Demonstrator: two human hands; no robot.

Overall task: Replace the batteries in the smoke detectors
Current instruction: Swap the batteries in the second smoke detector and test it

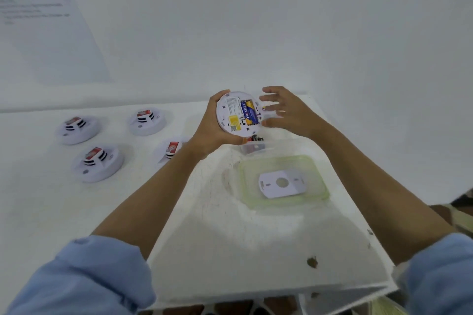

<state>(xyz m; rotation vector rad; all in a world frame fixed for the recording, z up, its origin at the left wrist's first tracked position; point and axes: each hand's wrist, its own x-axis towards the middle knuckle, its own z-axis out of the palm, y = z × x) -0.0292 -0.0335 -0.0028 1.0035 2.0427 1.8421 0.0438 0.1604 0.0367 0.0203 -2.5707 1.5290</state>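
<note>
Left hand [212, 130] grips one smoke detector [231, 114] by its left and lower rim, thumb over the top edge, fingers curled under. The unit is held up above the far part of the white table [230, 238], underside towards the camera. Battery bay uncovered — a blue-and-yellow battery [247, 112] sits in it, lengthwise.

Right hand [289, 112] holds nothing, fingers spread and relaxed at the detector's right rim. Motion blur there; cannot tell whether the fingertips touch the casing.

Other detectors [98, 162] — four — stand dome-up on the table to the left, well apart from the held one; the nearest is partly hidden by the left forearm.

Below the hands lies a clear lid [320, 186] with a green rim, and a white mounting plate [281, 190] rests flat inside it. Just beyond the lid is a small clear box [253, 147], contents blurred.
</note>
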